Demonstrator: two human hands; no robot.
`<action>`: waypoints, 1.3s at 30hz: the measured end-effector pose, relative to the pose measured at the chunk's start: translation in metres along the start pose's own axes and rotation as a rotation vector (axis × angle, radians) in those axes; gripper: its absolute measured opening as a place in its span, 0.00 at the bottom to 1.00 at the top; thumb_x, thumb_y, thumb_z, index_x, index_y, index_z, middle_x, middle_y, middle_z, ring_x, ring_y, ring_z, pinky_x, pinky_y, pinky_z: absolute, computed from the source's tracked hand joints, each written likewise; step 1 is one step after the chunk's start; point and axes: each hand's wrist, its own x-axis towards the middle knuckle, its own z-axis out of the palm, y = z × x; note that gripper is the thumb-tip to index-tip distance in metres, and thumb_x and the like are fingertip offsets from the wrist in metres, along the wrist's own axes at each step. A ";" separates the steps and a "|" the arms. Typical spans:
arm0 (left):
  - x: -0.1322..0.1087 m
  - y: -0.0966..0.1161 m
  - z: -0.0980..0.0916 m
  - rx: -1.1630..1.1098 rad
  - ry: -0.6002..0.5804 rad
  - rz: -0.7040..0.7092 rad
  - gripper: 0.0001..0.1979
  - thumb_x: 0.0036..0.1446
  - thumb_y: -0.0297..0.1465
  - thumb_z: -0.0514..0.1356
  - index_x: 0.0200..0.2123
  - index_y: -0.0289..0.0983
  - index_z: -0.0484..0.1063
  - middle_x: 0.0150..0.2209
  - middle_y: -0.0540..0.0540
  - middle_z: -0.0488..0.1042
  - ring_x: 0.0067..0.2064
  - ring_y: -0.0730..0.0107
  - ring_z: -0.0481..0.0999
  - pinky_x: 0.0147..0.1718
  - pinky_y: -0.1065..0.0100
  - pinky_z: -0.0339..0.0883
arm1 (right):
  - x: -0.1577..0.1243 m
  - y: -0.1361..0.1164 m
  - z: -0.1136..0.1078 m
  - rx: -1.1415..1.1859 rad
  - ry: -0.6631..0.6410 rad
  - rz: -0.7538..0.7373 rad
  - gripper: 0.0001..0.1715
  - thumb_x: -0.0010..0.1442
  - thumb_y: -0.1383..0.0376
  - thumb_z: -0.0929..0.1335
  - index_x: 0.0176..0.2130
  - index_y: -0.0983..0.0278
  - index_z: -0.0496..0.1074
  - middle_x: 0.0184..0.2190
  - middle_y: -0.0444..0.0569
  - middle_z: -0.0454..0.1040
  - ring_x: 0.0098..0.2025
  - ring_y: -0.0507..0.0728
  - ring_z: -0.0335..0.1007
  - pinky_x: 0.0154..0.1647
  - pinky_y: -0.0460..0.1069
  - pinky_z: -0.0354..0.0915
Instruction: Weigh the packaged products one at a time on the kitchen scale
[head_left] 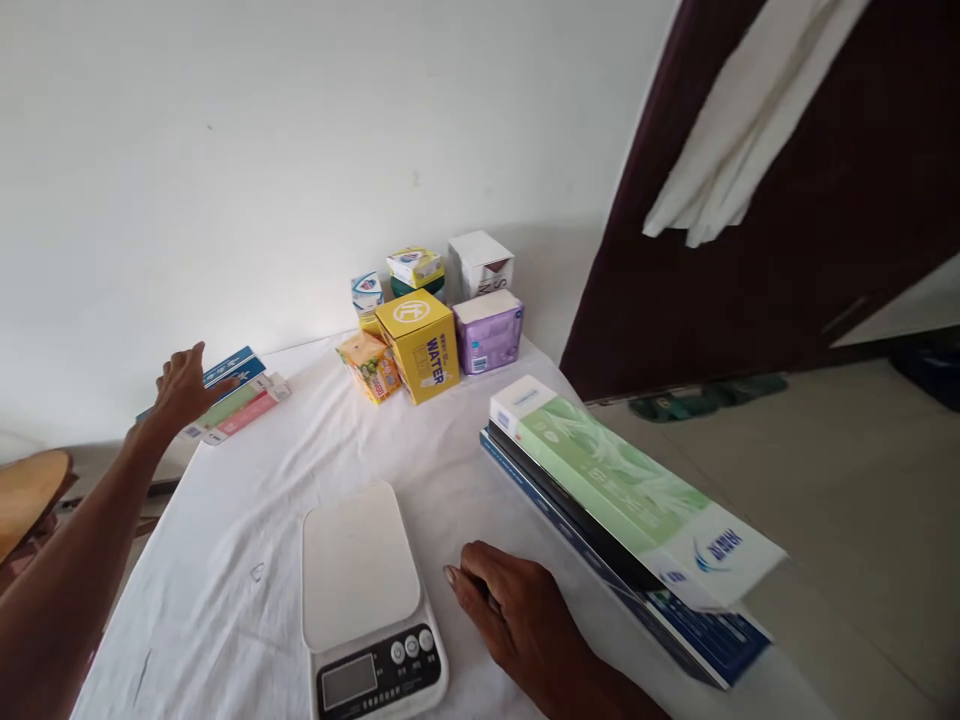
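Observation:
My left hand (184, 385) is over a blue carton (238, 368) at the table's far left corner. Its fingers are apart and the thumb stretches across the carton; whether it touches is hard to tell. Beneath that carton lie a green and a pink carton (247, 412). Curled loosely on the white cloth, my right hand (517, 605) shows nothing between its fingers. It is just right of a white kitchen scale (360, 570), whose platform is bare and whose display looks blank.
To the right, a long green-and-white carton (622, 480) rests on dark blue cartons (705, 640) along the table edge. A yellow box (420, 345), a purple pack (489, 332) and several small boxes stand near the wall. A white cloth (739, 130) hangs by the dark door (840, 230).

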 end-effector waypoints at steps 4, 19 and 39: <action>-0.038 0.096 -0.013 -0.218 0.277 0.383 0.33 0.65 0.41 0.61 0.67 0.31 0.58 0.62 0.31 0.66 0.63 0.45 0.66 0.63 0.48 0.62 | -0.001 -0.003 -0.002 0.014 -0.017 0.014 0.21 0.73 0.63 0.60 0.29 0.58 0.49 0.22 0.36 0.56 0.21 0.48 0.52 0.25 0.46 0.49; -0.121 0.348 -0.050 -0.251 -0.183 1.317 0.38 0.57 0.28 0.68 0.67 0.36 0.55 0.65 0.36 0.65 0.72 0.46 0.56 0.70 0.42 0.45 | -0.004 -0.008 -0.003 -0.032 -0.036 0.008 0.14 0.69 0.68 0.63 0.30 0.59 0.59 0.26 0.40 0.66 0.25 0.50 0.62 0.27 0.47 0.51; -0.187 0.116 -0.033 -0.239 -0.129 0.536 0.33 0.60 0.52 0.65 0.62 0.42 0.69 0.54 0.39 0.76 0.54 0.47 0.77 0.52 0.49 0.71 | -0.004 -0.002 -0.002 -0.017 -0.031 -0.079 0.17 0.72 0.66 0.59 0.29 0.59 0.54 0.24 0.39 0.62 0.21 0.49 0.56 0.26 0.47 0.50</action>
